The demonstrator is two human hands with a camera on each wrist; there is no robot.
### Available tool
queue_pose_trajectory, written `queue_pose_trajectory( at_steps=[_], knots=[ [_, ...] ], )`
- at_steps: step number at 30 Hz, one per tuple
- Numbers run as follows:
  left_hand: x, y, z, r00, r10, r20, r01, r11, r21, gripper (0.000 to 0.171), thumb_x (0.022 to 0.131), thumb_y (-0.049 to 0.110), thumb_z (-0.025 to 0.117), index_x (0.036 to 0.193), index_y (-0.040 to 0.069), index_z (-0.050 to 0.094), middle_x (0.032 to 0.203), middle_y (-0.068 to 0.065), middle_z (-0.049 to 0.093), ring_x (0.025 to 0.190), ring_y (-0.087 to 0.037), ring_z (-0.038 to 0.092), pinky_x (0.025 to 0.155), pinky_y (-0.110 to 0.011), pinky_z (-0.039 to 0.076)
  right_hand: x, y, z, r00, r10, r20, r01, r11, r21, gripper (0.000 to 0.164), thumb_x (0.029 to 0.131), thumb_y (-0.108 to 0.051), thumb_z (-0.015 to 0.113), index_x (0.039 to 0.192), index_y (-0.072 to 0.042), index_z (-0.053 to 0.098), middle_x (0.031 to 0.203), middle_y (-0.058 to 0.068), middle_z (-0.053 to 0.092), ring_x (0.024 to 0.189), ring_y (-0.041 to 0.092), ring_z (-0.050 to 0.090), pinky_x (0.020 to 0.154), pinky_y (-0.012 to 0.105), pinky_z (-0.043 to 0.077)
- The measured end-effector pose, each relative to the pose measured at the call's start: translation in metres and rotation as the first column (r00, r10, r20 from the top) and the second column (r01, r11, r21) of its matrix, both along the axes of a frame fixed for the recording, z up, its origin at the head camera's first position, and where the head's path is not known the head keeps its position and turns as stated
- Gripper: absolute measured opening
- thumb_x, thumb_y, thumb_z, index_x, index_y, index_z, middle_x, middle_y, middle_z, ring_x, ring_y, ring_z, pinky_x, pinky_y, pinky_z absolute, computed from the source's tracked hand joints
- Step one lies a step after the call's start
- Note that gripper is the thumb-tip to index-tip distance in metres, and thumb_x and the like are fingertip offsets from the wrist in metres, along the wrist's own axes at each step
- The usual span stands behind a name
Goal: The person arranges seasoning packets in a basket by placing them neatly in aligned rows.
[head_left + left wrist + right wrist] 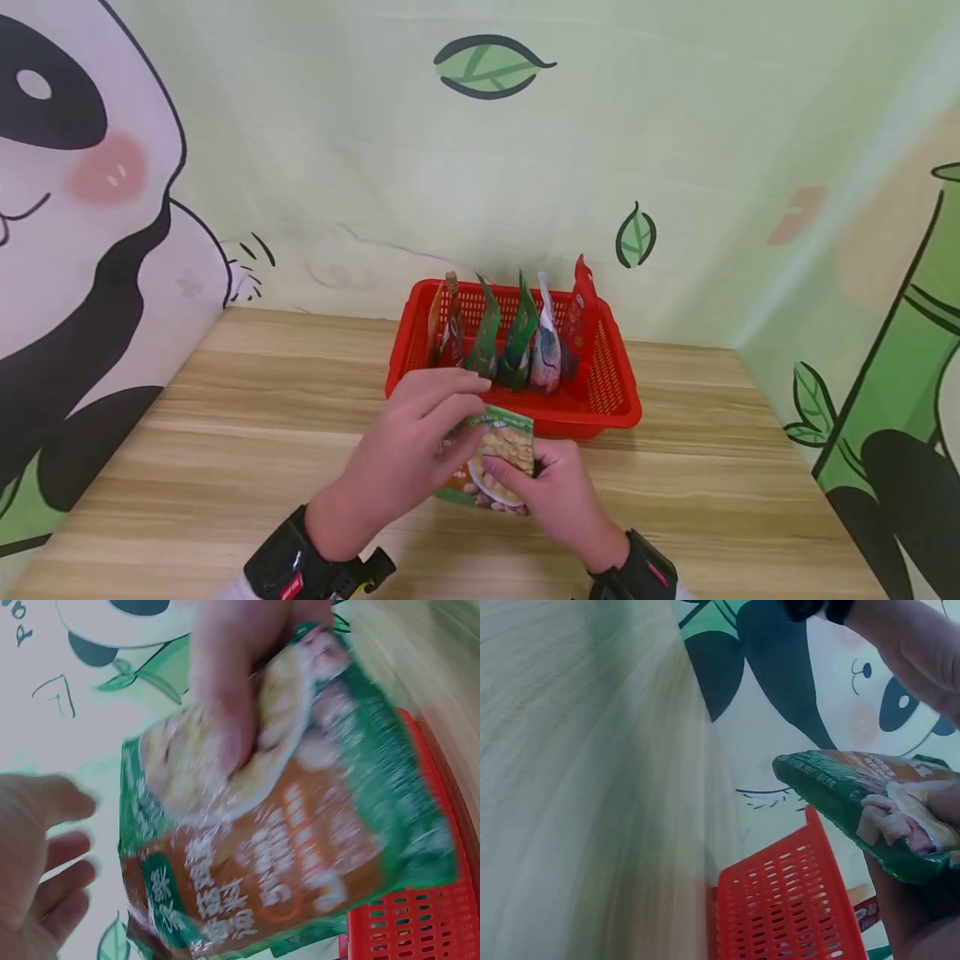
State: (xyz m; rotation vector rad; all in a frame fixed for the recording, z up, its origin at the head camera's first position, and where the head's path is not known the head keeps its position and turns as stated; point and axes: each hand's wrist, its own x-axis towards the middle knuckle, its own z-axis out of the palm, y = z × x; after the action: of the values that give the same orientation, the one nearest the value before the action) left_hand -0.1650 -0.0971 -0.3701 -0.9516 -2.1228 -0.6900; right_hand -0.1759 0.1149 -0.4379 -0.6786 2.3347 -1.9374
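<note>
In the head view, my right hand [566, 496] grips a green and brown soup seasoning packet [512, 450] by its right side, the thumb lying across the printed bowl of food. The same packet [262, 855] fills most of the left wrist view, its front showing white characters and a picture of a bowl. My left hand [408, 446] is at the packet's left side with loosely bent fingers, overlapping it from above. Seen from the left wrist, that hand [37, 862] stands apart from the packet's edge and holds nothing.
Just beyond the hands, a red plastic basket [397, 358] stands on the wooden table [262, 417]. Several packets stand upright in a row inside it, among them a green packet [486, 329] and a red packet [581, 321]. Behind is a panda-print backdrop [337, 167].
</note>
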Motion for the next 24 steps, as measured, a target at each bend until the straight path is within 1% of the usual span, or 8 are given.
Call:
queue_pose_trajectory(
  at_steps=[2,5,7,10,12,15,19,24],
  knots=[
    [0.004,0.003,-0.002,0.993,0.043,-0.108,-0.04,0.999,0.031,0.026,0.075,0.011,0.09,0.093,0.01,0.071,0.109,-0.005,0.074,0.108,-0.024,0.066,0.095,-0.039,0.057,-0.001,0.0,0.003,0.999,-0.031,0.014,0.032,0.999,-0.023,0.021,0.092,-0.015,0.077,0.111,-0.005,0.076,0.098,0.016,0.078,0.07,0.013,0.074,0.056,0.032,0.061],
    [0.01,0.011,-0.006,0.977,0.137,-0.163,-0.134,0.99,0.031,0.02,0.077,0.016,0.086,0.088,0.009,0.071,0.095,-0.005,0.073,0.092,-0.021,0.066,0.084,-0.034,0.06,-0.002,-0.001,0.006,0.994,-0.106,0.001,0.106,0.993,-0.055,0.024,0.09,-0.014,0.079,0.112,-0.006,0.076,0.102,0.015,0.078,0.074,0.013,0.074,0.063,0.031,0.062],
    [0.015,0.017,-0.011,0.965,0.216,-0.149,-0.217,0.976,0.008,0.021,0.08,0.021,0.085,0.089,0.007,0.071,0.089,-0.005,0.073,0.082,-0.019,0.066,0.076,-0.031,0.061,-0.002,-0.001,0.008,0.987,-0.155,-0.052,0.152,0.986,-0.062,0.026,0.088,-0.012,0.081,0.112,-0.007,0.076,0.103,0.013,0.078,0.079,0.013,0.074,0.069,0.03,0.063],
    [0.022,0.026,-0.017,0.947,0.312,-0.072,-0.314,0.949,-0.023,0.03,0.085,0.028,0.081,0.097,0.003,0.071,0.091,-0.008,0.076,0.079,-0.02,0.071,0.072,-0.031,0.062,-0.002,-0.001,0.009,0.967,-0.197,-0.163,0.188,0.98,-0.067,0.026,0.086,-0.01,0.082,0.111,-0.007,0.076,0.104,0.011,0.078,0.086,0.012,0.074,0.075,0.029,0.063],
    [0.025,0.031,-0.019,0.942,0.336,0.01,-0.335,0.942,-0.027,0.036,0.088,0.032,0.079,0.104,0.0,0.071,0.095,-0.011,0.077,0.081,-0.021,0.074,0.073,-0.033,0.063,-0.002,-0.001,0.01,0.948,-0.201,-0.248,0.189,0.979,-0.071,0.025,0.086,-0.008,0.082,0.11,-0.008,0.076,0.101,0.01,0.078,0.086,0.011,0.073,0.076,0.028,0.062],
    [0.027,0.037,-0.018,0.933,0.29,0.214,-0.301,0.954,0.016,0.045,0.092,0.035,0.076,0.116,-0.003,0.069,0.104,-0.012,0.077,0.089,-0.021,0.076,0.075,-0.035,0.063,0.0,-0.004,0.011,0.912,-0.179,-0.369,0.15,0.983,-0.105,0.022,0.086,-0.001,0.08,0.107,-0.008,0.077,0.098,0.009,0.077,0.088,0.011,0.072,0.077,0.027,0.062],
    [0.03,0.04,-0.013,0.87,0.162,0.465,-0.253,0.957,0.139,0.044,0.094,0.036,0.074,0.123,0.002,0.067,0.107,-0.005,0.077,0.095,-0.016,0.076,0.078,-0.032,0.063,0.004,-0.01,0.01,0.861,-0.148,-0.487,0.1,0.987,-0.123,0.021,0.084,0.005,0.079,0.103,-0.005,0.077,0.1,0.011,0.075,0.093,0.016,0.073,0.082,0.026,0.061],
    [0.031,0.038,-0.009,0.819,0.027,0.573,-0.22,0.937,0.27,0.048,0.091,0.041,0.078,0.125,0.008,0.067,0.111,-0.001,0.077,0.099,-0.012,0.076,0.08,-0.027,0.061,0.01,-0.014,0.01,0.819,-0.156,-0.552,0.138,0.988,-0.074,0.024,0.08,0.004,0.083,0.102,-0.005,0.079,0.105,0.01,0.071,0.095,0.018,0.071,0.088,0.021,0.058]
  ],
)
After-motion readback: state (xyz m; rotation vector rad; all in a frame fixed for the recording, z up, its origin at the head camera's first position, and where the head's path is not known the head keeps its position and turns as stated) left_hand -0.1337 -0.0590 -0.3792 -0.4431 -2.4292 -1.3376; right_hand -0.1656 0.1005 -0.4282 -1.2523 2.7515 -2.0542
